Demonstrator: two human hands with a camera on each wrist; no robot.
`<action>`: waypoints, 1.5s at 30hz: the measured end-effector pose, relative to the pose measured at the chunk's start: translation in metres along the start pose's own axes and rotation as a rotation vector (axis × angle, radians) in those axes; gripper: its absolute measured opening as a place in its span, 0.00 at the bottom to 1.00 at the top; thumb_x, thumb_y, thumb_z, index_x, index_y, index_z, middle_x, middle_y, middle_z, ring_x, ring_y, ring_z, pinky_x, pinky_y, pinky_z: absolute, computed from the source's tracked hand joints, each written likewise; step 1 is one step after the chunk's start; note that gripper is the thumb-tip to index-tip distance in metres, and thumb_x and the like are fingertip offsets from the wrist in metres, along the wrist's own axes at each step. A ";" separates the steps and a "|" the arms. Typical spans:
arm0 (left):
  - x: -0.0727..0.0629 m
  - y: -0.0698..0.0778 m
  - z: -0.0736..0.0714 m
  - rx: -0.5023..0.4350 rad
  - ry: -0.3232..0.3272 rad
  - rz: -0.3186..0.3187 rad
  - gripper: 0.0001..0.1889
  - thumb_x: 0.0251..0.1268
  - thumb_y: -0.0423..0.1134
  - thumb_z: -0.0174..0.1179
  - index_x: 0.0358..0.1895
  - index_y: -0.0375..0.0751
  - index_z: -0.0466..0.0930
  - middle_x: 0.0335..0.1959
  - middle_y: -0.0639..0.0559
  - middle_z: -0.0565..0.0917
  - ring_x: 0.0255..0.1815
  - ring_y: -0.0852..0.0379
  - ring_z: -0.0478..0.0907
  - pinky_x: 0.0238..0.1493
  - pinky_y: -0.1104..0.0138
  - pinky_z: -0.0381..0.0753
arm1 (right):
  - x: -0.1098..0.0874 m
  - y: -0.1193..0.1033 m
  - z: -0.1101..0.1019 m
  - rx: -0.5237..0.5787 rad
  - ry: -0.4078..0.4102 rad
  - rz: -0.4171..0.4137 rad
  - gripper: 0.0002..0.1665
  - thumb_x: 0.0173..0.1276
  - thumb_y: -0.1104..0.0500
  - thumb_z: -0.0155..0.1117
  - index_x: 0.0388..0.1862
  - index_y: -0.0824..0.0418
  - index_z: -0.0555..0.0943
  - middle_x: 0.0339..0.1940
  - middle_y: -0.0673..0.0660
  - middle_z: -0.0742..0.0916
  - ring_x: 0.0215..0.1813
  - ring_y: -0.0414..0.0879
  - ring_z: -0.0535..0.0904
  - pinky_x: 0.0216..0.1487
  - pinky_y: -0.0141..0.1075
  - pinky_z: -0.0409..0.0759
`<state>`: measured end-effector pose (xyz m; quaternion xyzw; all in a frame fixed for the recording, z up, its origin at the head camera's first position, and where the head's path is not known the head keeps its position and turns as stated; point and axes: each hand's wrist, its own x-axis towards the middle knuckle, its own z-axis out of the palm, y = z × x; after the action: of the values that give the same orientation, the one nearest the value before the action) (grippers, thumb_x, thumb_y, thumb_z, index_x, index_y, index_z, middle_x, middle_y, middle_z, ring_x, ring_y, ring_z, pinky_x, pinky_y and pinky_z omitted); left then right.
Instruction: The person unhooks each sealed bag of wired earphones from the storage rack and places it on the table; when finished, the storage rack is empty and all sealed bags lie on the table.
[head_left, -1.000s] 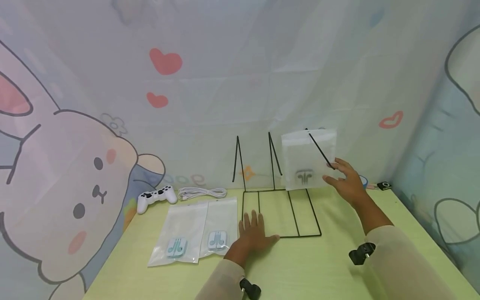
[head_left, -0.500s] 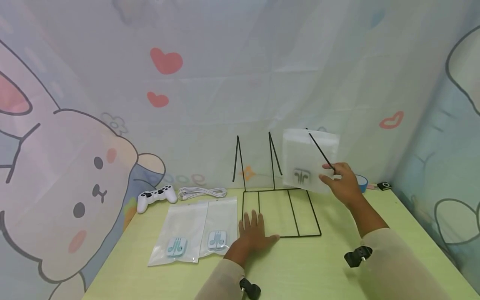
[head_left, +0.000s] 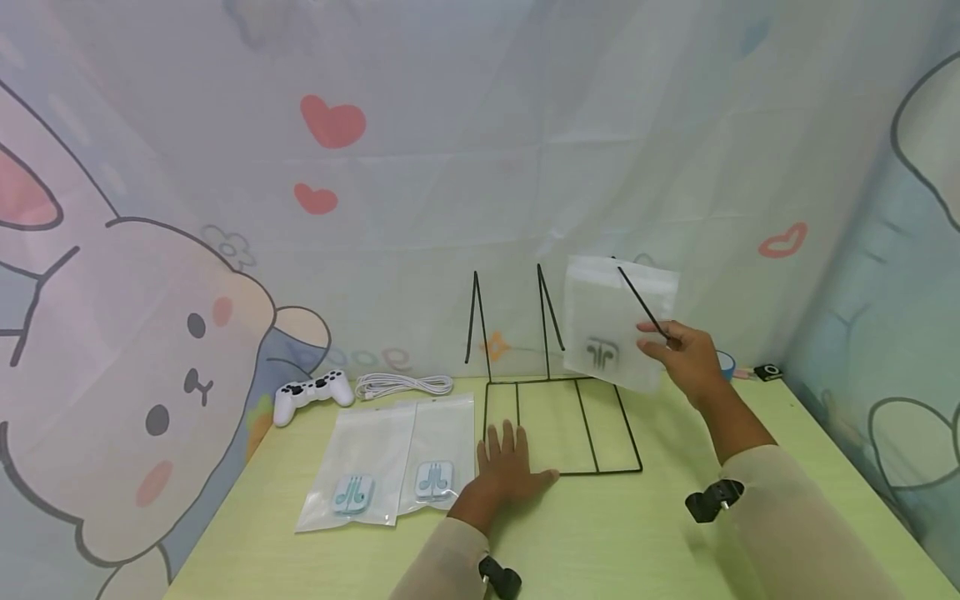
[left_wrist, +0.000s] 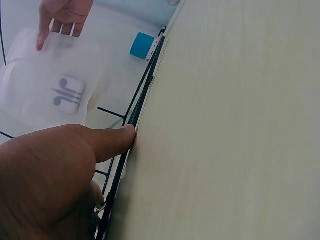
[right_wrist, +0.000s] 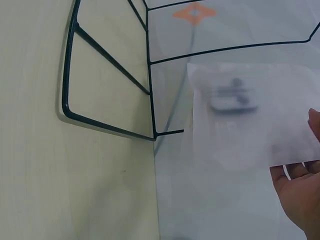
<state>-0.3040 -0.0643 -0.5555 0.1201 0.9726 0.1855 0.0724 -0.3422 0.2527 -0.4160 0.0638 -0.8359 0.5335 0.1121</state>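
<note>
Where the left hand (head_left: 510, 477) rests on the near left corner of the black wire rack (head_left: 548, 380), we note its fingers spread, gripping nothing. We find the right hand (head_left: 690, 362) pinching a frosted bag (head_left: 607, 308) by its right edge; the bag hangs tilted on the rack's right prong (head_left: 642, 302). We record two clear bags (head_left: 375, 437) flat on the bench (head_left: 570, 542), left of the rack.

A: Occluded?
B: Blue roll (head_left: 726, 364), partly, by the right hand (head_left: 688, 358); near left corner of the rack (head_left: 587, 427), by the left hand (head_left: 510, 477).
A: Right wrist view?
B: Hand cropped; earphones (right_wrist: 234, 97) blurred through bag (right_wrist: 280, 132).
</note>
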 end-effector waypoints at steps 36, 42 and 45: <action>-0.004 0.003 -0.004 -0.008 -0.018 -0.008 0.54 0.77 0.70 0.56 0.90 0.35 0.48 0.93 0.35 0.46 0.93 0.30 0.37 0.90 0.34 0.40 | 0.012 -0.013 -0.021 0.114 0.009 0.005 0.30 0.66 0.59 0.84 0.65 0.65 0.87 0.37 0.42 0.95 0.36 0.40 0.94 0.38 0.37 0.92; 0.005 -0.004 0.006 -0.014 0.000 -0.008 0.54 0.77 0.70 0.57 0.90 0.35 0.49 0.93 0.35 0.46 0.93 0.29 0.37 0.89 0.32 0.40 | 0.005 -0.014 -0.026 0.104 -0.003 0.009 0.29 0.65 0.58 0.85 0.64 0.62 0.88 0.35 0.37 0.94 0.36 0.39 0.94 0.38 0.36 0.92; 0.008 -0.005 0.008 -0.011 0.002 -0.005 0.55 0.76 0.70 0.58 0.90 0.35 0.49 0.93 0.35 0.46 0.93 0.29 0.36 0.89 0.32 0.39 | 0.001 -0.012 -0.028 0.099 0.001 0.004 0.28 0.65 0.57 0.85 0.63 0.62 0.89 0.35 0.33 0.94 0.36 0.38 0.94 0.38 0.35 0.91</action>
<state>-0.3108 -0.0641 -0.5657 0.1173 0.9719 0.1906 0.0725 -0.3369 0.2729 -0.3934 0.0674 -0.8086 0.5744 0.1081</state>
